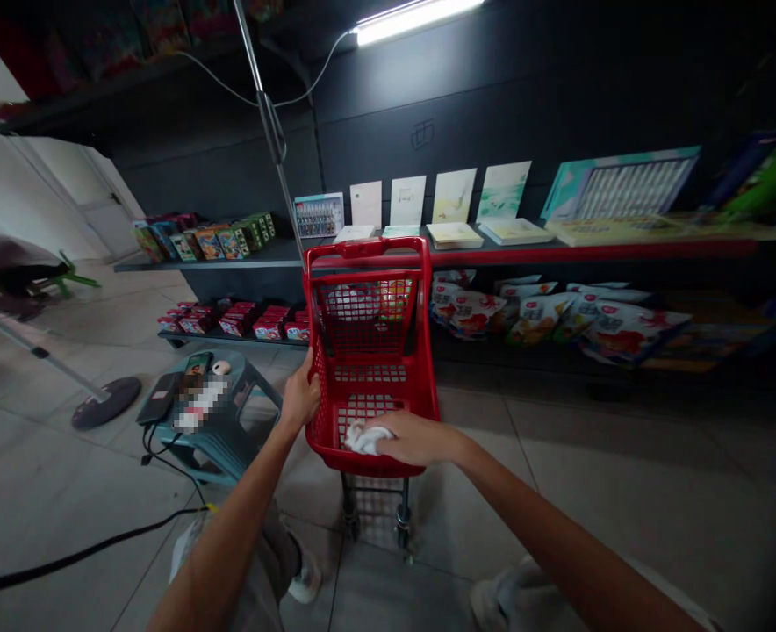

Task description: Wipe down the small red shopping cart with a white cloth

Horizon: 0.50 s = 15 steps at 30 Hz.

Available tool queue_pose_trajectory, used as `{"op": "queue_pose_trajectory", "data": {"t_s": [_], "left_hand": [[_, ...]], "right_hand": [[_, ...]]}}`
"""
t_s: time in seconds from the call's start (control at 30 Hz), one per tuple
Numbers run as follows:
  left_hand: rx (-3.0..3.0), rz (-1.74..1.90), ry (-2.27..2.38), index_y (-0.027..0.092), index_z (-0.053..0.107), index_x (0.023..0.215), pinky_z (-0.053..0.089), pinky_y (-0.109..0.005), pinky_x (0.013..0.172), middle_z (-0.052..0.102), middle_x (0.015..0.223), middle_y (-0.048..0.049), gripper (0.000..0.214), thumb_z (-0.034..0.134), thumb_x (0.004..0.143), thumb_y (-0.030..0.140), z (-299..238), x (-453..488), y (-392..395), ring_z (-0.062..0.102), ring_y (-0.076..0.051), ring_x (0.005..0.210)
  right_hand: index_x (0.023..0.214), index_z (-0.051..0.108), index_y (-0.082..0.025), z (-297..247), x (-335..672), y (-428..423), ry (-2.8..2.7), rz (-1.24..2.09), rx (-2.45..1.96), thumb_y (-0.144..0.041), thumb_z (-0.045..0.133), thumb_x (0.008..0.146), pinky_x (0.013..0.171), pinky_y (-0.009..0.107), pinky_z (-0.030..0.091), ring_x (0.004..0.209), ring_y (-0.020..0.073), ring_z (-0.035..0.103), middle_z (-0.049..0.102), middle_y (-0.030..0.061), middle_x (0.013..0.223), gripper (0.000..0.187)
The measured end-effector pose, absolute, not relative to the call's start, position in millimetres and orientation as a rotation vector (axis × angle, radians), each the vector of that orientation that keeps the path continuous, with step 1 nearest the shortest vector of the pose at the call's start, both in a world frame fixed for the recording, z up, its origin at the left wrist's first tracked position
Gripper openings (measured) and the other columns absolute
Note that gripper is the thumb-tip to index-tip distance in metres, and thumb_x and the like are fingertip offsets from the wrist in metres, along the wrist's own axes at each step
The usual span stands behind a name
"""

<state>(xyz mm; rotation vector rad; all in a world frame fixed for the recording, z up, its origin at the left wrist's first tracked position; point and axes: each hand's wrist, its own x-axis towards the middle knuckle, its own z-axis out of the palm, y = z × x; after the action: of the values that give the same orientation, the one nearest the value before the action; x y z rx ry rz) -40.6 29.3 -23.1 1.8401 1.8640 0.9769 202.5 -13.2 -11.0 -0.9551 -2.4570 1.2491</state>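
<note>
A small red plastic shopping cart (430,369) stands on the tiled floor in front of me, its handle towards the shelf. My left hand (301,395) is closed round the left rim of the basket. My right hand (411,436) presses a crumpled white cloth (363,437) inside the basket, close to its near rim. Part of the cloth is hidden under the fingers. Beneath the basket the cart's wheels (402,525) rest on the floor between my feet.
Left of the cart, a blue-grey stool (230,430) bears a black device and small items. Cables (98,546) cross the floor, near a round pole base (106,404). Behind the cart, shelves hold books (454,197), small boxes (213,241) and snack bags (473,312). A thin pole (273,132) rises behind it.
</note>
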Motion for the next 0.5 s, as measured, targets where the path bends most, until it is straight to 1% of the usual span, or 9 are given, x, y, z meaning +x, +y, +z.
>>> {"op": "queue_pose_trajectory", "data": {"t_s": [0.1, 0.2, 0.23, 0.33, 0.4, 0.5], "left_hand": [[1.826, 1.006, 1.903, 0.023, 0.036, 0.163, 0.052, -0.034, 0.101, 0.073, 0.134, -0.0106, 0.068, 0.042, 0.095, 0.018, -24.7, -34.5, 26.4, 0.073, -0.023, 0.114], [1.809, 0.978, 1.944, 0.023, 0.035, 0.163, 0.054, -0.034, 0.097, 0.078, 0.123, -0.0103, 0.068, 0.043, 0.095, 0.018, -26.0, -30.6, 26.2, 0.075, -0.023, 0.105], [1.808, 0.989, 1.944, 0.023, 0.037, 0.163, 0.054, -0.034, 0.098, 0.077, 0.124, -0.0101, 0.068, 0.043, 0.096, 0.018, -26.4, -30.6, 27.3, 0.075, -0.023, 0.105], [1.805, 1.096, 1.923, 0.024, 0.044, 0.159, 0.05, -0.035, 0.107, 0.071, 0.138, -0.0092, 0.064, 0.045, 0.096, 0.02, -28.2, -34.3, 32.7, 0.07, -0.022, 0.12], [1.769, 1.155, 1.932, 0.024, 0.049, 0.156, 0.047, -0.037, 0.113, 0.067, 0.144, -0.008, 0.061, 0.049, 0.095, 0.023, -30.7, -38.4, 36.8, 0.066, -0.023, 0.128], [1.697, 1.194, 1.897, 0.024, 0.051, 0.154, 0.045, -0.039, 0.117, 0.065, 0.147, -0.0067, 0.06, 0.052, 0.094, 0.026, -36.9, -44.5, 39.8, 0.064, -0.023, 0.132]], "right_hand": [[0.118, 0.075, -0.021, -13.9, 170.4, -29.3, -2.215, 1.196, -0.971, -0.02, 0.06, 0.089, 0.095, 0.031, 0.05, 0.104, 0.0222, 0.07, 0.077, 0.0056, 0.117, 0.033], [0.124, 0.072, -0.02, -20.1, 147.1, -48.6, -2.086, 0.935, -0.954, -0.014, 0.061, 0.089, 0.104, 0.034, 0.049, 0.113, 0.0216, 0.066, 0.071, 0.0091, 0.126, 0.037], [0.125, 0.071, -0.02, -22.6, 144.7, -54.6, -2.123, 0.825, -0.921, -0.012, 0.062, 0.088, 0.107, 0.036, 0.048, 0.118, 0.0221, 0.064, 0.067, 0.0104, 0.13, 0.039], [0.123, 0.071, -0.02, -30.1, 156.4, -67.8, -2.349, 0.46, -0.834, -0.008, 0.066, 0.085, 0.111, 0.043, 0.047, 0.127, 0.0266, 0.057, 0.062, 0.0138, 0.136, 0.04], [0.12, 0.071, -0.02, -33.6, 176.0, -72.1, -2.451, 0.255, -0.851, -0.008, 0.067, 0.084, 0.109, 0.048, 0.048, 0.126, 0.0297, 0.057, 0.062, 0.0152, 0.134, 0.038], [0.117, 0.072, -0.019, -35.2, 211.8, -73.9, -2.434, 0.099, -0.944, -0.007, 0.07, 0.08, 0.104, 0.049, 0.052, 0.12, 0.0316, 0.059, 0.064, 0.0145, 0.13, 0.039]]}}
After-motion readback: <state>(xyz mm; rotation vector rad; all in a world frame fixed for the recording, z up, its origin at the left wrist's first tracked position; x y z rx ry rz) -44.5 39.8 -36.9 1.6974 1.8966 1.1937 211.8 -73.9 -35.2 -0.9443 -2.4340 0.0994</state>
